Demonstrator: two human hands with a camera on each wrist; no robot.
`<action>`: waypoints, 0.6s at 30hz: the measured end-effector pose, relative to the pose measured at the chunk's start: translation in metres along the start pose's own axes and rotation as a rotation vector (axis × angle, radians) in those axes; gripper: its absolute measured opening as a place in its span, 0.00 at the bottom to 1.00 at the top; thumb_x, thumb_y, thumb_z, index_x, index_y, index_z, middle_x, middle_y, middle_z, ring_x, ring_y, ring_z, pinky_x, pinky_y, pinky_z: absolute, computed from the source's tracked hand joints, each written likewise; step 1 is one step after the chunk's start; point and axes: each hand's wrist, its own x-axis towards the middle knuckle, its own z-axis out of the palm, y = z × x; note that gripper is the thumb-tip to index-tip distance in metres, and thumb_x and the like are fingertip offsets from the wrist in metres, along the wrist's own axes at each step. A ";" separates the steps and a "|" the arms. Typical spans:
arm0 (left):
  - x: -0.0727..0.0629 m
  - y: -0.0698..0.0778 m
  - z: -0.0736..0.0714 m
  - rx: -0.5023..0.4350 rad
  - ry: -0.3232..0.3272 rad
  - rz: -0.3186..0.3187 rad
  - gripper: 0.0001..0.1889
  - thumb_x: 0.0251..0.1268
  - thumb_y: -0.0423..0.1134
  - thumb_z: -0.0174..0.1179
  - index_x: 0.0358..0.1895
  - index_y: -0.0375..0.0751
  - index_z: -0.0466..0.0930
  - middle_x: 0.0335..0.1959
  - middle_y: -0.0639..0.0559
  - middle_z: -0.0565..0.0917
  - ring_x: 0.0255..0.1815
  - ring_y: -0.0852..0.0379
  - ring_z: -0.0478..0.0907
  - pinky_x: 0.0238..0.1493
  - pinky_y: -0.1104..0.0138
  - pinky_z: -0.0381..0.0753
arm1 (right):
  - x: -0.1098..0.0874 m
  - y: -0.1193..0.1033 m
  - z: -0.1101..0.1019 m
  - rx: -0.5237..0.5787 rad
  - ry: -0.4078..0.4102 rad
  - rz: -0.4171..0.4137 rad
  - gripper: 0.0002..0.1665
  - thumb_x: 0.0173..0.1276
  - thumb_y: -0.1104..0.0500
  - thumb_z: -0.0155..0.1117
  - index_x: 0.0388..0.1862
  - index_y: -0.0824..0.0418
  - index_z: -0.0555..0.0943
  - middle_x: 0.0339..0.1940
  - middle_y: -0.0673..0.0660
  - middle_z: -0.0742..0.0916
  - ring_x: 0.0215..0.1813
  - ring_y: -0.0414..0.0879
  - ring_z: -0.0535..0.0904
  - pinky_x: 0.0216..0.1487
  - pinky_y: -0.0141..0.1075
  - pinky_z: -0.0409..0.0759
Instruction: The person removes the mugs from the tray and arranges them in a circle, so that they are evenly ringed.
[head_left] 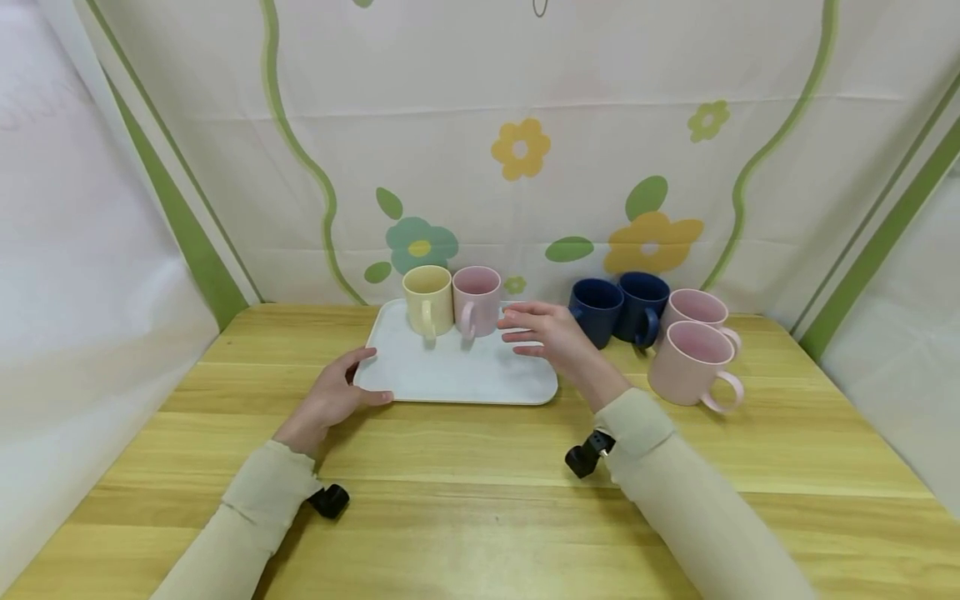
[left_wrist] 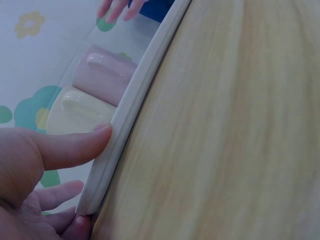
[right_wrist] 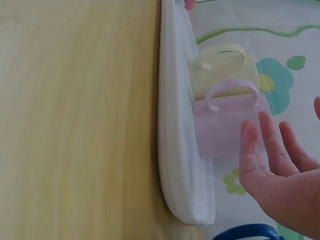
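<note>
Seen at once from the head and both wrists.
From the head, looking forward and down from well back, over the light wooden table point(head_left: 465, 517) to the white flower-printed cloth backdrop point(head_left: 585, 67), with bare left hand point(head_left: 335, 396) and bare right hand point(head_left: 558, 340) in frame. From the left wrist, rolled sideways and very near, looking along the near edge of the rectangular white tray point(head_left: 465, 375). From the right wrist, rolled the opposite way, facing the same edge from nearby. Shared by all three: tray, glossy pale-yellow cylindrical mug point(head_left: 442, 310) and glossy pink cylindrical mug point(head_left: 486, 312) beside it.
</note>
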 end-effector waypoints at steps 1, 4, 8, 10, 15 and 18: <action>0.000 0.000 0.000 0.000 -0.001 0.001 0.52 0.64 0.38 0.76 0.86 0.40 0.53 0.89 0.35 0.49 0.89 0.34 0.48 0.86 0.42 0.55 | 0.003 0.002 0.002 0.008 -0.005 0.009 0.31 0.84 0.51 0.57 0.78 0.64 0.71 0.73 0.69 0.81 0.73 0.66 0.79 0.75 0.56 0.78; 0.001 -0.001 0.001 -0.002 -0.002 0.003 0.52 0.64 0.38 0.76 0.86 0.40 0.53 0.89 0.35 0.50 0.89 0.34 0.49 0.86 0.42 0.55 | 0.012 0.008 0.009 0.028 -0.011 0.038 0.34 0.84 0.50 0.59 0.81 0.63 0.68 0.75 0.68 0.80 0.75 0.66 0.77 0.77 0.56 0.76; 0.000 -0.001 0.000 -0.010 -0.008 0.001 0.52 0.64 0.39 0.76 0.86 0.41 0.53 0.89 0.35 0.50 0.89 0.34 0.48 0.86 0.42 0.54 | 0.021 0.015 0.017 0.039 -0.019 0.063 0.33 0.84 0.48 0.58 0.79 0.63 0.70 0.75 0.66 0.81 0.76 0.65 0.76 0.78 0.56 0.75; 0.000 0.000 0.000 -0.014 -0.009 -0.001 0.52 0.64 0.39 0.77 0.86 0.41 0.53 0.89 0.35 0.49 0.89 0.33 0.48 0.86 0.41 0.53 | 0.025 0.018 0.020 0.048 -0.019 0.070 0.32 0.84 0.49 0.57 0.78 0.64 0.71 0.75 0.65 0.81 0.76 0.64 0.76 0.77 0.56 0.75; 0.000 -0.001 0.000 -0.016 -0.005 -0.001 0.52 0.64 0.38 0.76 0.87 0.41 0.53 0.89 0.36 0.49 0.89 0.34 0.48 0.86 0.42 0.54 | 0.030 0.019 0.030 0.068 -0.011 0.082 0.29 0.85 0.49 0.57 0.76 0.63 0.74 0.74 0.65 0.81 0.75 0.64 0.77 0.75 0.56 0.77; 0.000 -0.001 0.000 -0.014 -0.004 -0.001 0.52 0.64 0.38 0.76 0.87 0.41 0.52 0.89 0.36 0.49 0.89 0.34 0.47 0.86 0.42 0.54 | 0.031 0.017 0.035 0.072 -0.013 0.083 0.29 0.85 0.49 0.57 0.76 0.62 0.74 0.74 0.65 0.81 0.75 0.62 0.77 0.75 0.56 0.77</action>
